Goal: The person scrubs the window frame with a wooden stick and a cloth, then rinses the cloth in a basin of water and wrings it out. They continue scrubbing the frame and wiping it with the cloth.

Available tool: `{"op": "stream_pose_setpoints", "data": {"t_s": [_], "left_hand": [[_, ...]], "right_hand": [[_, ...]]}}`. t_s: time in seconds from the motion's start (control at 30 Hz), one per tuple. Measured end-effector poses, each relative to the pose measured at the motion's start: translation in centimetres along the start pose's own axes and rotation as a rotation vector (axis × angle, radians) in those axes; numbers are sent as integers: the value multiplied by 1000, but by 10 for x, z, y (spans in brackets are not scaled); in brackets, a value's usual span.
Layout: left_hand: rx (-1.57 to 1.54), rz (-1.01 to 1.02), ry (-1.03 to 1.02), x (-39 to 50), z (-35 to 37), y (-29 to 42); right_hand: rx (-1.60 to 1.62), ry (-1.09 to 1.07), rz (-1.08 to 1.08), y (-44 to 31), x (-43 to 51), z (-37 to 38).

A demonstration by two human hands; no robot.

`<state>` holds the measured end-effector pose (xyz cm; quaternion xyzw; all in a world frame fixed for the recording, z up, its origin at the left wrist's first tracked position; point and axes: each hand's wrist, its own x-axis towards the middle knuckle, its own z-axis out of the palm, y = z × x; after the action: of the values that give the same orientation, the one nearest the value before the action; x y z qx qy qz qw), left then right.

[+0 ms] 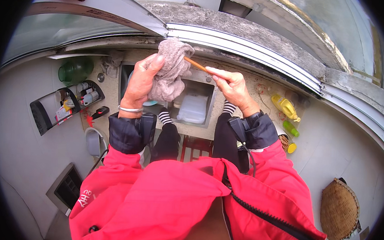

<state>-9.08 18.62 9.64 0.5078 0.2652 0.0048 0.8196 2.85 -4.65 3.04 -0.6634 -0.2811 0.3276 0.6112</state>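
Note:
My left hand (143,80), with a silver bangle at its wrist, grips a bunched greyish-pink cloth (171,70) high over a sink (211,111). Between the fingertips of my right hand (231,86) is a thin wooden stick (196,64), perhaps a chopstick. Its far end meets the cloth; whether the tip goes into the folds is hidden. Below the cloth, a translucent plastic container (193,108) sits in the sink basin. My feet in striped socks, the left (165,116) and the right (229,107), are on the speckled counter (191,130) around the sink.
A sliding-window track (247,53) runs beyond the counter. On the left are a green jar (75,71), a wall rack (53,122) with bottles and a red-headed spray bottle (97,114). A yellow detergent bottle (284,106) stands right. A red stool (197,148) is below; a woven basket (340,211) hangs lower right.

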Motion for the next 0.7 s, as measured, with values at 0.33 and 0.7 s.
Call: {"op": "stream_pose_setpoints", "data": {"t_s": [0.33, 0.7], "left_hand": [[-126, 162, -19, -26, 13, 30], [79, -59, -360, 28, 72, 9]], "right_hand": [[261, -37, 197, -44, -40, -15], [703, -100, 185, -76, -86, -59]]}}
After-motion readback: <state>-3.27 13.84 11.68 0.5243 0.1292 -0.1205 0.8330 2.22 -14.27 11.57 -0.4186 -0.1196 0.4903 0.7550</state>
